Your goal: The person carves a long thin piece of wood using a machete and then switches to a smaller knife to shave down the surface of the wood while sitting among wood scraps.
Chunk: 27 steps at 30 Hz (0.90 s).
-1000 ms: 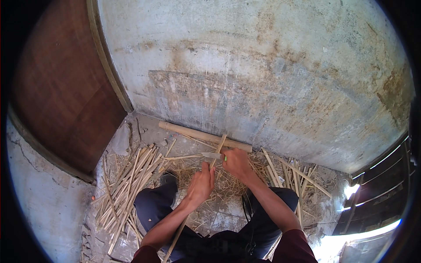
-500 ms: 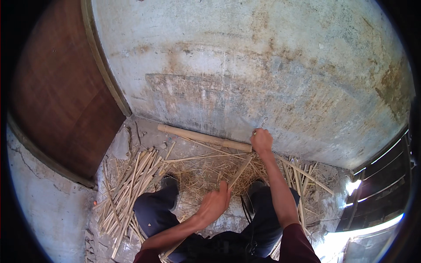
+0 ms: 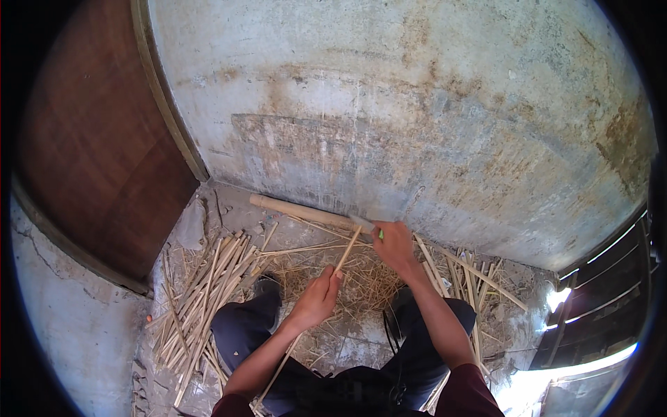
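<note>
Bamboo work is under way on a concrete floor [image 3: 347,347] at the foot of a stained plaster wall [image 3: 417,125]. The person sits with legs apart, facing the wall.

Left hand [image 3: 318,300]: fingers closed round a thin bamboo strip [image 3: 345,254] near its middle. The strip runs from between the knees up toward the wall, tilted slightly right.

Right hand [image 3: 393,244]: closed on a knife [image 3: 363,223] with a green handle. The pale blade meets the far end of the strip, just in front of a thick bamboo pole [image 3: 299,210] lying along the wall base.

Status, judged from how things lie:
- Done: a large heap of split strips [image 3: 208,285] lies by the left leg, toward the brown door [image 3: 90,153]. A smaller spread of strips [image 3: 465,278] lies by the right leg. Fine shavings [image 3: 361,281] cover the floor between the feet.
- In hand: one strip, blade at its tip; the cut appears barely begun.
- Left: the thick pole looks whole. Whether the heaped strips need further trimming cannot be told.
</note>
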### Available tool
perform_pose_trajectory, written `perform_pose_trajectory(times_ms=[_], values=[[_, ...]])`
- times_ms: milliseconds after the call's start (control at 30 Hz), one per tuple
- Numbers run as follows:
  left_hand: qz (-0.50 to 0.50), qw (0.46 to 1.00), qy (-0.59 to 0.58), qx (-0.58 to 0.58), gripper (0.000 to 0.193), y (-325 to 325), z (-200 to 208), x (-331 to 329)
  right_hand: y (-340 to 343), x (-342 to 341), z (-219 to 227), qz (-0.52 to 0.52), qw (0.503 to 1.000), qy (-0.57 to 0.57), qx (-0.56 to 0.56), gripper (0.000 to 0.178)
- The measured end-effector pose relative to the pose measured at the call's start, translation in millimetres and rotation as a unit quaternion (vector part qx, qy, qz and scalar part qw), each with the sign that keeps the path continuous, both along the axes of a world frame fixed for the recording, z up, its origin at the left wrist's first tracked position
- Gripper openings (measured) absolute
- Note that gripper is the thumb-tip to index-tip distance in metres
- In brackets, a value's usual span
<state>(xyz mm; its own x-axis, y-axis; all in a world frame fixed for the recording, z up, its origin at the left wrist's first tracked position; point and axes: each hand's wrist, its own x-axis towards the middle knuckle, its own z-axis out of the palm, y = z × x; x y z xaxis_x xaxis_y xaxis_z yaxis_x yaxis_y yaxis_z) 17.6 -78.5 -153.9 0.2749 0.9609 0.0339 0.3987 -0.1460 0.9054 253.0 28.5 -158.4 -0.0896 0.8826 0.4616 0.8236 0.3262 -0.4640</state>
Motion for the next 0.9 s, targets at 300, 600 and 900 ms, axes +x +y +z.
perform_pose_trajectory(times_ms=[300,600,900], values=[[-0.011,0.998,-0.041,-0.04,0.039,8,-9,-3,-22,-25,-3,0.085,0.994,-0.043,-0.056,0.01],[-0.009,0.999,-0.031,-0.026,0.038,8,-11,-1,-26,-34,-9,0.076,0.992,-0.077,-0.057,0.008],[-0.008,1.0,-0.007,-0.016,0.037,10,-13,2,-15,-33,-11,0.049,0.992,-0.103,-0.048,0.011]])
